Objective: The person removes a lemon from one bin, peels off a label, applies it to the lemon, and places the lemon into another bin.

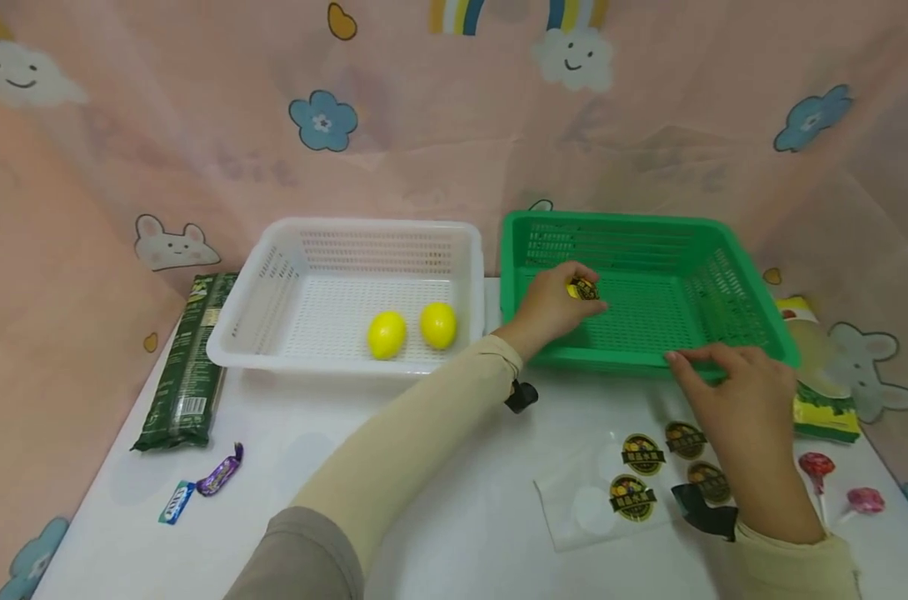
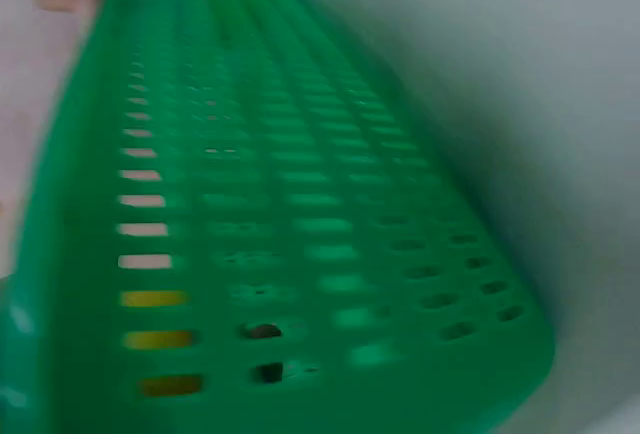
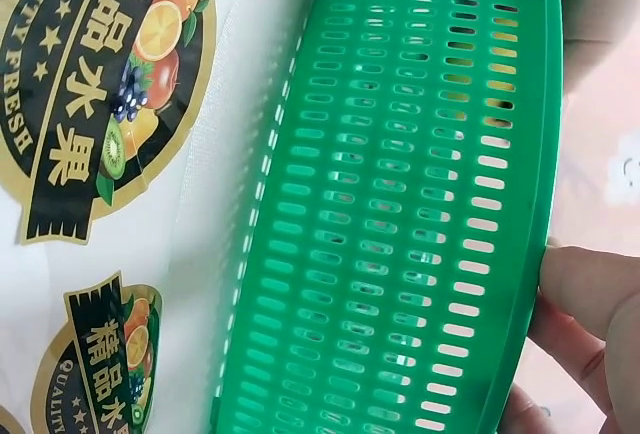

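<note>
My left hand (image 1: 555,304) is over the left part of the green basket (image 1: 619,220), its fingers round a yellow lemon (image 1: 583,288). A black and gold sticker shows on the fruit, and the hand hides most of it. At the basket's front rim my right hand (image 1: 750,408) pinches the edge between thumb and fingers, also seen as fingers (image 3: 595,294) in the right wrist view. Slots in the basket wall (image 2: 250,204) fill the left wrist view, with yellow showing through several of them.
Left of it, a white basket (image 1: 349,363) holds two lemons (image 1: 386,335). A clear sheet with round fruit stickers (image 1: 643,454) lies in front. Wrapped candies (image 1: 219,473) and a green packet (image 1: 187,367) are left; lollipops (image 1: 817,465) and a yellow packet (image 1: 821,408) right.
</note>
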Demonstrator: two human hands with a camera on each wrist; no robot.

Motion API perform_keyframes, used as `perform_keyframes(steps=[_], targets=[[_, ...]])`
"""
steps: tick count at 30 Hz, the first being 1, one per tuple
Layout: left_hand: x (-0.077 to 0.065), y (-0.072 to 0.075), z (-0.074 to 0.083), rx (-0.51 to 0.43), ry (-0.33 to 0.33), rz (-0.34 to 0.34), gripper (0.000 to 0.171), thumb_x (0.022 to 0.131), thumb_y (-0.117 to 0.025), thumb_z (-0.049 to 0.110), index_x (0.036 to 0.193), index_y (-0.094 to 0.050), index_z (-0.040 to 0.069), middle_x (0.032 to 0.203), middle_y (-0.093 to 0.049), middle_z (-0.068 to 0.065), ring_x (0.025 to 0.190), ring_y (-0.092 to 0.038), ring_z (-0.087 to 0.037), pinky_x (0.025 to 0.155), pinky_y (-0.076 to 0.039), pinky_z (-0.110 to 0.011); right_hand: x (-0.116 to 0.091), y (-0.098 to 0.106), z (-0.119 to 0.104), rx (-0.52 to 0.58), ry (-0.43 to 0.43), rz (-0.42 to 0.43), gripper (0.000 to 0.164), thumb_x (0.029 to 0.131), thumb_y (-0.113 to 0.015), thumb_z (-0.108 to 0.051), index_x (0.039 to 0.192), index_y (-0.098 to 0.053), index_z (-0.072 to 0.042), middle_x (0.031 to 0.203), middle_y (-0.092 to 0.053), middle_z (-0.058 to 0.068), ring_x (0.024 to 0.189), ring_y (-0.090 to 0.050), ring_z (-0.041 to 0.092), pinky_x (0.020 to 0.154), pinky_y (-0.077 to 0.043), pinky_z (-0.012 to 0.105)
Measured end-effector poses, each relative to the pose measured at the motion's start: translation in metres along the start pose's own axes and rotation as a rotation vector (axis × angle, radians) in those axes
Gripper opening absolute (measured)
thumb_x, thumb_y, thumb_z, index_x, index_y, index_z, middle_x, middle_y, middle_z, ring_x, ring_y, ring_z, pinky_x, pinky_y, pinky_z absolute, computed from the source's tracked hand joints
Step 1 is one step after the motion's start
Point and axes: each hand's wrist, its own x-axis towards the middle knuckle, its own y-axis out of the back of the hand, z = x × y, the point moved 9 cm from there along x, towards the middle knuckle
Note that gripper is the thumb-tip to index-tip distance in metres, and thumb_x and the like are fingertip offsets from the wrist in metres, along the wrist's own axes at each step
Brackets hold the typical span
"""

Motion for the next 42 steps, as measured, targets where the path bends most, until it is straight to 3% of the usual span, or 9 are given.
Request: perform_keyframes(steps=[7,9,14,18,20,24,29,36,42], targets=[[0.002,-0.003,-0.012,0.184,0.084,-0.094,0.039,0.097,-0.081,0.028,0.134,-0.073,0.023,0.143,-0.064,0.003,0.126,-0.058,-0.015,0.095,-0.049,-0.027,0.002,-0.001,-0.01,-0.007,0.01,-0.024,0.041,0.105,-0.068,-0.036,0.116,-0.074,0.003,0.119,-0.063,0.035,0.12,-0.05,0.05,0.116,-0.018,0.072],[0.002,-0.003,-0.014,0.197,0.109,-0.121,0.04,0.097,-0.08,0.03,0.136,-0.072,0.023,0.148,-0.061,0.002,0.125,-0.058,-0.016,0.096,-0.05,-0.03,0.003,-0.001,-0.012,-0.01,0.011,-0.021,0.04,0.105,-0.069,-0.035,0.116,-0.075,0.003,0.117,-0.064,0.035,0.12,-0.051,0.05,0.115,-0.018,0.072],[0.0,0.0,-0.013,0.167,0.113,-0.117,0.04,0.098,-0.079,0.031,0.137,-0.072,0.025,0.151,-0.059,0.0,0.122,-0.059,-0.018,0.095,-0.051,-0.032,0.003,0.0,-0.017,0.001,0.019,-0.011,0.039,0.104,-0.07,-0.034,0.114,-0.075,0.004,0.113,-0.066,0.035,0.119,-0.051,0.049,0.113,-0.02,0.072],[-0.006,0.006,-0.005,0.093,0.039,-0.09,0.037,0.099,-0.078,0.033,0.135,-0.072,0.026,0.148,-0.061,-0.002,0.129,-0.058,-0.019,0.097,-0.052,-0.033,0.004,-0.001,-0.018,0.0,0.033,-0.011,0.04,0.104,-0.07,-0.034,0.113,-0.075,0.004,0.11,-0.067,0.035,0.118,-0.052,0.049,0.112,-0.021,0.073],[-0.011,0.01,0.001,0.024,-0.005,-0.074,0.035,0.099,-0.079,0.033,0.133,-0.072,0.028,0.144,-0.062,0.003,0.125,-0.06,-0.017,0.094,-0.053,-0.031,0.004,-0.001,-0.019,-0.003,0.038,-0.009,0.041,0.104,-0.07,-0.035,0.113,-0.075,0.004,0.11,-0.068,0.035,0.118,-0.052,0.049,0.111,-0.021,0.073],[-0.028,0.022,0.016,-0.113,-0.102,-0.044,0.031,0.099,-0.078,0.033,0.129,-0.073,0.026,0.136,-0.064,0.014,0.111,-0.062,-0.008,0.083,-0.055,-0.025,0.005,-0.001,-0.018,-0.004,0.035,-0.005,0.043,0.104,-0.069,-0.037,0.115,-0.074,0.004,0.112,-0.068,0.035,0.119,-0.052,0.05,0.111,-0.021,0.073],[-0.058,0.04,0.028,-0.221,-0.207,-0.019,0.03,0.101,-0.076,0.029,0.128,-0.073,0.018,0.131,-0.065,0.015,0.102,-0.062,-0.005,0.077,-0.057,-0.025,0.006,-0.002,-0.016,-0.001,0.003,-0.025,0.047,0.105,-0.067,-0.04,0.119,-0.073,0.004,0.121,-0.065,0.037,0.123,-0.049,0.052,0.111,-0.02,0.074],[-0.102,0.082,0.007,-0.194,-0.217,0.011,0.032,0.101,-0.075,0.032,0.131,-0.071,0.021,0.137,-0.06,0.011,0.114,-0.063,-0.014,0.081,-0.059,-0.032,0.009,-0.005,-0.009,-0.015,-0.032,-0.079,0.052,0.105,-0.064,-0.044,0.126,-0.072,0.004,0.131,-0.06,0.039,0.125,-0.048,0.058,0.114,-0.018,0.074],[-0.124,0.123,-0.018,-0.162,-0.156,0.072,0.032,0.1,-0.075,0.031,0.13,-0.072,0.021,0.139,-0.06,0.007,0.112,-0.064,-0.014,0.093,-0.056,-0.037,0.01,-0.005,0.002,-0.012,-0.108,-0.168,0.061,0.107,-0.056,-0.051,0.137,-0.067,0.002,0.14,-0.055,0.04,0.13,-0.04,0.064,0.109,-0.02,0.074]])
